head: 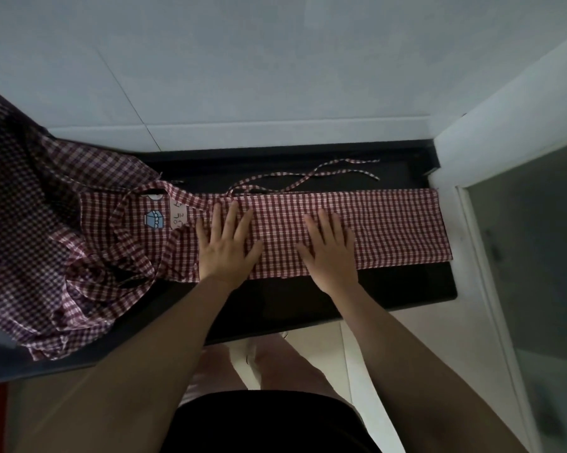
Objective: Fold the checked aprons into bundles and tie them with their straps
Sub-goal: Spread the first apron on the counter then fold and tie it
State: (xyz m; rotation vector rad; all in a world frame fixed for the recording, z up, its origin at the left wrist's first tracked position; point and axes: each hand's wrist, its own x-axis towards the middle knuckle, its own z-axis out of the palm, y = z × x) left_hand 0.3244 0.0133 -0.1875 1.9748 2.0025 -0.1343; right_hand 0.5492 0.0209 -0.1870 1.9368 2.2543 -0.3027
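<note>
Your left hand (226, 246) and right hand (329, 251) lie flat, fingers spread, gripping nothing, pressing the folded apron (373, 230) into a long strip across the dark surface (406, 286), likely to set creases. Its straps (308, 178) trail far side, free for tying. Unfolded aprons (30, 223) heaped left.

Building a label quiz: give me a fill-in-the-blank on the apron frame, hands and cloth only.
1. Both hands, left hand and right hand, lie ____ on the folded apron.
2. The loose straps lie on the ____ countertop.
3. The pile of unfolded aprons sits to the person's ____.

Missing words: flat; black; left
</note>
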